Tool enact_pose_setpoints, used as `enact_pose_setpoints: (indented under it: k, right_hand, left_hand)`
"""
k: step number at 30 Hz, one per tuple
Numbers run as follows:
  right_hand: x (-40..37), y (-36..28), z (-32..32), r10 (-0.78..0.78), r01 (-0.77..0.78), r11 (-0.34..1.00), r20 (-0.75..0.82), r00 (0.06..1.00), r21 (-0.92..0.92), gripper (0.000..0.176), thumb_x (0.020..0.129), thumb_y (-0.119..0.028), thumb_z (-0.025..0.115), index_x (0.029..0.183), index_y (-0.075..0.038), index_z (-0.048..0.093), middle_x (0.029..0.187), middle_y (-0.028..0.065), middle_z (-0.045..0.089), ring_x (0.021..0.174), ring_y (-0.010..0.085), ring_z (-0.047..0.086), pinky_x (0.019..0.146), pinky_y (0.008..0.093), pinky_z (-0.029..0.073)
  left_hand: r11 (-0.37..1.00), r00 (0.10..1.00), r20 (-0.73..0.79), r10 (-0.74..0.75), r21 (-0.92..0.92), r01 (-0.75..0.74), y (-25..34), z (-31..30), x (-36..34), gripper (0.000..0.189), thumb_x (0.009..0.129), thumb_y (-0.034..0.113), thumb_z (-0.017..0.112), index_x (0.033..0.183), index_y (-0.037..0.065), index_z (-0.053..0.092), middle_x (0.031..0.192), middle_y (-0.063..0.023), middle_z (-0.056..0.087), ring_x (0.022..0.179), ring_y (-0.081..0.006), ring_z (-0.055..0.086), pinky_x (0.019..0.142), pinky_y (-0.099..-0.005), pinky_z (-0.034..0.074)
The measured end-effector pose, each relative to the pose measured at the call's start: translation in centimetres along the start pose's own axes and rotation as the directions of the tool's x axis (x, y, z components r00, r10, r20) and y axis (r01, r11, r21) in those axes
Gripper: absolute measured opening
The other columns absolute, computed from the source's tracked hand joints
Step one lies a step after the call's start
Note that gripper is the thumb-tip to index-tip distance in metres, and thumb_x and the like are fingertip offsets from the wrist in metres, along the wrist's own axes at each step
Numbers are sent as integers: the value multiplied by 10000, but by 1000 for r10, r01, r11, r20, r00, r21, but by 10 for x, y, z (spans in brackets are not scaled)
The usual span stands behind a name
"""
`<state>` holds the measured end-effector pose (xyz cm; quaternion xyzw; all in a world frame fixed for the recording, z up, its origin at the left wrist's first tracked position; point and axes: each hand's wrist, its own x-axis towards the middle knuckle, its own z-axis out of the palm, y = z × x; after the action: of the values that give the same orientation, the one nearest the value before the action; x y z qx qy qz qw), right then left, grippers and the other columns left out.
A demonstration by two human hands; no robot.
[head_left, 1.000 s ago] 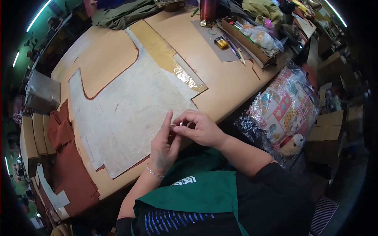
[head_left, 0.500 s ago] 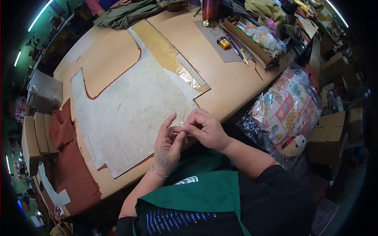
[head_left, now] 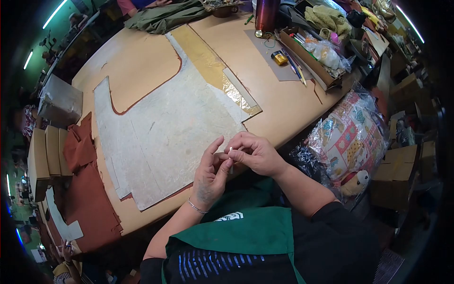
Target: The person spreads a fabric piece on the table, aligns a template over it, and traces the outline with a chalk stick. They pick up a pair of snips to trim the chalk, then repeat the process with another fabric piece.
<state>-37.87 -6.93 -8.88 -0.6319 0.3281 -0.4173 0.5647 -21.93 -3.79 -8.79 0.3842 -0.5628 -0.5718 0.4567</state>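
My left hand (head_left: 212, 171) and my right hand (head_left: 254, 154) meet fingertip to fingertip above the near edge of the table. A small white piece (head_left: 231, 149) shows at the pinched thumb and finger of my right hand; its kind is too small to tell. My left thumb presses toward its curled fingers just beside it, while the left index finger stands raised. What the left fingers hold, if anything, is hidden. Beyond both hands lies a large pale, worn pattern sheet (head_left: 165, 142), with reddish-brown fabric edges showing beneath it.
Yellow-brown tape (head_left: 208, 61) covers part of the sheet. At the right back are a cardboard tray (head_left: 302, 52), pencils (head_left: 294, 68) and a dark red flask (head_left: 266, 16). Reddish-brown cloth (head_left: 90, 203) lies left. A plastic-wrapped patterned bundle (head_left: 347, 137) sits right. Another person's hand (head_left: 163, 2) shows at the far edge.
The view has shifted, so the table and hands appear a little farther right. My hands stay together, and the white piece now shows more clearly at the right fingertips.
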Motion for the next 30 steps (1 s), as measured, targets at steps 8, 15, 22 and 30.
enact_pose_setpoints:
  k: [8,15,22,30]
  right_hand:
    - [-1,3,10,143,-113,928,-60,988,356,98,853,-100,515,841,-4,535,824,40,527,685,94,553,609,210,457]
    - [0,-4,12,158,-137,949,-51,986,284,129,846,-125,535,834,4,543,882,44,517,742,96,549,644,201,450]
    - [13,-25,-60,-195,69,922,-302,933,-381,85,762,-86,603,787,-10,573,741,47,561,700,118,533,660,248,428]
    - [35,-97,-256,-165,-420,39,-420,892,-907,605,625,-125,640,1192,-174,434,1181,126,450,1096,327,410,925,386,358]
  left_hand:
    - [984,997,-58,-54,-175,43,1,-5,2,462,858,13,463,1277,28,270,869,-86,569,741,-98,528,677,-212,423]
    - [992,999,12,-39,-117,40,-2,-6,1,468,859,7,454,1280,27,253,884,-95,572,774,-117,552,718,-227,442]
    - [994,993,-107,-48,-108,36,5,-21,2,473,853,31,475,1272,9,258,872,-94,561,777,-141,551,719,-259,466]
    - [974,964,-260,62,226,-2,-3,-67,-8,441,852,26,471,1261,24,306,863,-81,556,728,-111,538,690,-230,450]
